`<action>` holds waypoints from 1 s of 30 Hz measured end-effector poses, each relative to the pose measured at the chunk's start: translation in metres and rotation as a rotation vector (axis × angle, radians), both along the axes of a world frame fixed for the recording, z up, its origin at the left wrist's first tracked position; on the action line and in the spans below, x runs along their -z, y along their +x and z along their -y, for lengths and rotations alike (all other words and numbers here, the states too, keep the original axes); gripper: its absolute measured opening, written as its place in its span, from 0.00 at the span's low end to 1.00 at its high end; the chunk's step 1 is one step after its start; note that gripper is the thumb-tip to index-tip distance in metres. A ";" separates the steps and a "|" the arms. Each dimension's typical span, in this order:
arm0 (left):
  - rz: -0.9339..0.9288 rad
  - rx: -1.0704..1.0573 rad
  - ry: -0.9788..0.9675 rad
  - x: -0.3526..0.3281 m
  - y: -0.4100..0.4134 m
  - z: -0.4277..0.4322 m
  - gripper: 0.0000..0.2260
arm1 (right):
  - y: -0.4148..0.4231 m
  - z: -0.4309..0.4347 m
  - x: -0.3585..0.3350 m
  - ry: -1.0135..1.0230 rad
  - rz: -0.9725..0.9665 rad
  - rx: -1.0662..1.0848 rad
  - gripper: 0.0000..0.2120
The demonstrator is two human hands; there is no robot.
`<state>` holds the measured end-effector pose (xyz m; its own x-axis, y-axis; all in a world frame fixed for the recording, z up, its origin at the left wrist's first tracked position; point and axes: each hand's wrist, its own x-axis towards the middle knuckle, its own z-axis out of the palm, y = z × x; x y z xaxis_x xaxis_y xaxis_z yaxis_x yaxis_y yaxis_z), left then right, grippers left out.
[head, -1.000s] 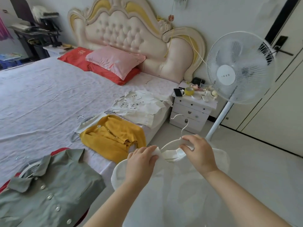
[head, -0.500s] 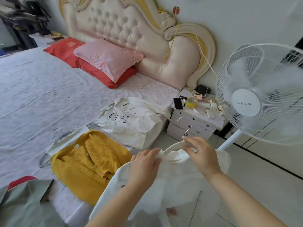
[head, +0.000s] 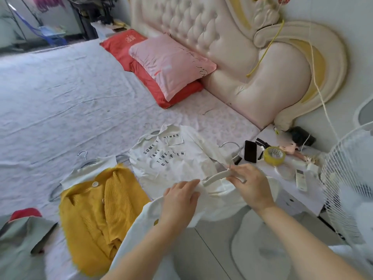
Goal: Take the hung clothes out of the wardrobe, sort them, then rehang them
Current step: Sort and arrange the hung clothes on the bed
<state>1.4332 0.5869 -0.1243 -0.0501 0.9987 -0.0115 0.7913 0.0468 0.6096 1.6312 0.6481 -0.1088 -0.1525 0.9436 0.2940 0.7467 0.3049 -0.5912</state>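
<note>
I hold a plain white garment [head: 222,201] on a white hanger [head: 217,177] over the bed's near edge. My left hand [head: 180,201] grips the garment's collar and shoulder. My right hand [head: 249,183] holds the hanger's arm just below its metal hook [head: 230,145]. On the bed [head: 70,98] lie a white printed shirt [head: 167,156], a yellow knit cardigan [head: 101,209] over a white piece on a hanger, and a grey-green shirt [head: 18,247] at the lower left.
A white nightstand [head: 298,197] to the right carries a phone [head: 250,151], a yellow tape roll [head: 274,155] and small items. A white standing fan [head: 347,188] fills the right edge. Red and pink pillows [head: 171,63] lie against the padded headboard [head: 232,47].
The view has moved closer to the bed and nightstand. Both hands have carried the white garment forward, over the printed shirt's edge, and the hanger's arm now shows bare between them.
</note>
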 end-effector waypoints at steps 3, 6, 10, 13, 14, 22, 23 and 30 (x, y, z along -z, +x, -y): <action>0.011 -0.048 0.003 0.003 -0.001 -0.045 0.17 | -0.003 -0.054 0.000 0.004 -0.014 -0.060 0.17; 0.024 -0.084 -0.004 0.011 -0.009 -0.090 0.17 | -0.014 -0.106 0.006 -0.010 -0.020 -0.084 0.17; 0.052 -0.129 -0.028 0.025 -0.029 -0.151 0.17 | -0.038 -0.174 0.016 -0.102 -0.016 -0.121 0.16; 0.065 -0.188 -0.045 0.031 -0.046 -0.189 0.17 | -0.058 -0.221 0.022 -0.145 0.017 -0.178 0.15; 0.068 -0.206 -0.051 0.033 -0.052 -0.200 0.16 | -0.065 -0.236 0.023 -0.146 0.025 -0.193 0.15; 0.135 -0.407 -0.044 0.046 -0.105 -0.279 0.16 | -0.140 -0.347 0.041 -0.175 0.085 -0.345 0.15; 0.132 -0.430 -0.059 0.052 -0.111 -0.288 0.16 | -0.150 -0.360 0.048 -0.188 0.088 -0.368 0.15; 0.077 -0.583 -0.157 0.110 -0.157 -0.342 0.15 | -0.215 -0.437 0.118 -0.329 0.135 -0.525 0.09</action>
